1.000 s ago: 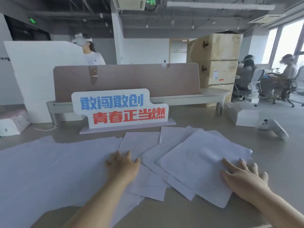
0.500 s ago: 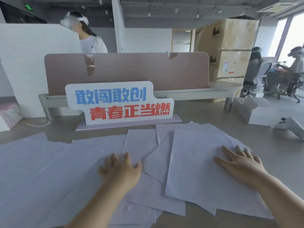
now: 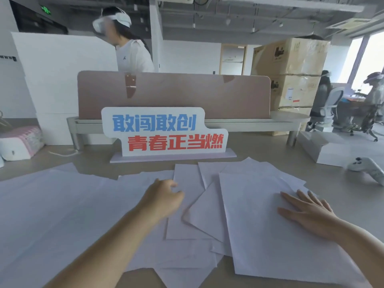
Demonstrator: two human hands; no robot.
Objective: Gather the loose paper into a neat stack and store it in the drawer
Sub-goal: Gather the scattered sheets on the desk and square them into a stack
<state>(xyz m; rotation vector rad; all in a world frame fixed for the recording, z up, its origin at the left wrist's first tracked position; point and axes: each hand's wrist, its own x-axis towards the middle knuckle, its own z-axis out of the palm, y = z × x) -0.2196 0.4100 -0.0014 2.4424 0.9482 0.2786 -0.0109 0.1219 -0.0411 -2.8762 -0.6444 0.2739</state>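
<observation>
our right hand lies flat, fingers spread, on the top sheet of loose white paper fanned across the near grey tabletop; our left hand rests left, fingers curled, grasping nothing.

A pink desk divider stands before stacked cardboard boxes, bright windows at right.

papers on desk, sign behind

White desk sign: blue "敢闯敢创" above red "青春正当燃"; carton print apparently illegible.
</observation>
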